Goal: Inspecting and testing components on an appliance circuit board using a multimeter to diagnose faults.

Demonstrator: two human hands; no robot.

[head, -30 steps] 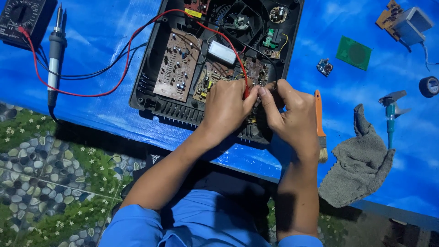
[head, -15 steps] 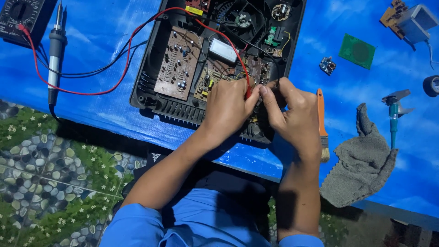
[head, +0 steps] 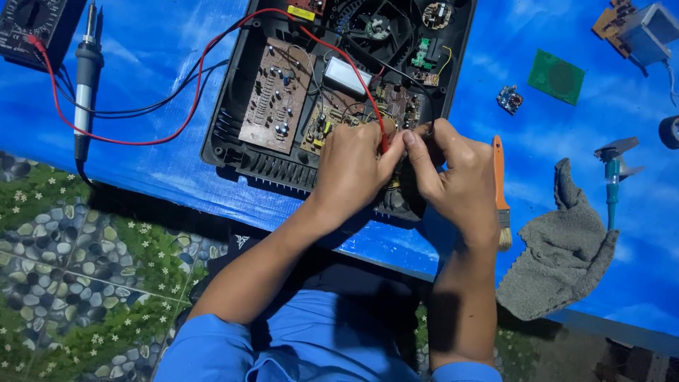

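Observation:
An opened black electronics case (head: 233,134) lies on a blue sheet, with brown circuit boards (head: 274,95) and a fan inside. My left hand (head: 351,166) rests on the case's near right part and pinches a red probe (head: 384,141) at the end of a red wire (head: 205,67). My right hand (head: 456,173) is right beside it, thumb and fingers closed on a small part at the board, which the fingers hide.
A multimeter (head: 28,21) and a soldering iron (head: 85,78) lie at the far left. An orange-handled brush (head: 500,191), a grey cloth (head: 566,255), a green board (head: 559,76), a small module (head: 509,99) and a teal-handled tool (head: 612,180) lie to the right.
Both hands stay on the same spot of the board with only slight finger movement. The view has shifted a little.

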